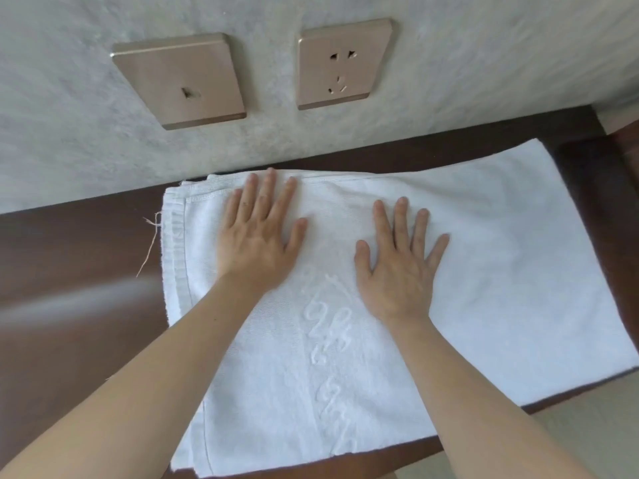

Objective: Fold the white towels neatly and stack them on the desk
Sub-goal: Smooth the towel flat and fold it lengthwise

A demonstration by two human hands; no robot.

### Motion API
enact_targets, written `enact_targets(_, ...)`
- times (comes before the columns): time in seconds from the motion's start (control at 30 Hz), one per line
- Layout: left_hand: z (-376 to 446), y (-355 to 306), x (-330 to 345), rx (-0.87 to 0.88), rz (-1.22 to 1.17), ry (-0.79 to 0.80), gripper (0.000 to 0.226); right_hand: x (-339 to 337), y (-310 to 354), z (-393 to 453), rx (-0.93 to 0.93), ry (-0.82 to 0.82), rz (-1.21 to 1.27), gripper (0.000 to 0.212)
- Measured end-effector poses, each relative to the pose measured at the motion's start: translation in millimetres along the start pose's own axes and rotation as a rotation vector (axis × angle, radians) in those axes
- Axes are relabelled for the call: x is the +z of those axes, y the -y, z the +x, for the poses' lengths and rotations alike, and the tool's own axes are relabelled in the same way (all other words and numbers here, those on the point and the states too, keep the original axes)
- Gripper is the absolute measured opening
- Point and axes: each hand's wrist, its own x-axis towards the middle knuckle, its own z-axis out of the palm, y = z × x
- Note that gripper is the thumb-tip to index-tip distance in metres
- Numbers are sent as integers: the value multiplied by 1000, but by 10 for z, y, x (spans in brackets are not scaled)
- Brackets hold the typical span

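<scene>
A white towel (501, 271) lies folded in layers on the dark brown desk (76, 271), with raised script woven down its middle. Its stitched hems stack at the left end, where a loose thread trails onto the wood. My left hand (259, 233) lies flat on the towel near its far left part, fingers straight and spread. My right hand (397, 264) presses flat on the towel's middle, to the right of the script, fingers also spread. Neither hand holds anything.
The desk stands against a grey textured wall. Two bronze plates are on the wall: a switch plate (179, 81) on the left and a socket (345, 63) on the right. The desk's front edge runs at the lower right, with pale floor (587, 426) beyond.
</scene>
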Motion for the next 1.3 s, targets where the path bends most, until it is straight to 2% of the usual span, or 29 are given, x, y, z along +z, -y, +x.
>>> enact_targets(0.1, -98, -39, -14, -80, -56, -28, 64, -7, 6, -20, 0, -25, 31, 66)
enact_targets(0.17, -143, -303, 2, -77, -153, -77, 63, -35, -13, -5, 3, -61, 145, 64)
enact_targets(0.3, -102, -1191, 143, 44, -351, -76, 62, -169, -93, 70, 160, -215, 617, 54)
enact_targets(0.37, -14, -1529, 229, 35, -316, -53, 64, -304, -253, 157, 247, -243, 844, 44)
enact_targets(0.4, 24, -1641, 278, 41, -266, -40, 65, -360, -368, 208, 229, -261, 859, 42)
enact_targets(0.5, 50, -1794, 397, 114, -96, 6, 71, -347, -791, 439, -45, -408, 558, 42)
enact_targets(0.53, 61, -1808, 421, 114, -81, 6, 73, -309, -927, 544, -95, -407, 443, 43)
enact_targets(0.7, 93, -1817, 445, 97, -57, -3, 80, -281, -1319, 828, -136, -91, 102, 58)
enact_targets(0.87, 98, -1827, 419, 98, -33, -2, 79, -335, -1431, 1008, -129, 15, 42, 59)
enact_targets(1.0, 104, -1827, 407, 97, -19, -12, 79, -456, -1650, 1410, -61, 89, 108, 55)
enact_targets(1.13, 106, -1837, 408, 85, -6, -8, 79, -452, -1719, 1597, -251, -96, 153, 34)
enact_targets(1.2, 107, -1836, 417, 80, -8, -17, 79, -481, -1615, 1657, -343, -196, 191, 34)
enact_targets(1.23, 104, -1834, 423, 81, -8, -25, 79, -515, -1536, 1687, -371, -199, 215, 37)
enact_targets(1.3, 97, -1828, 436, 86, -19, -47, 79, -587, -1347, 1722, -443, -105, 245, 39)
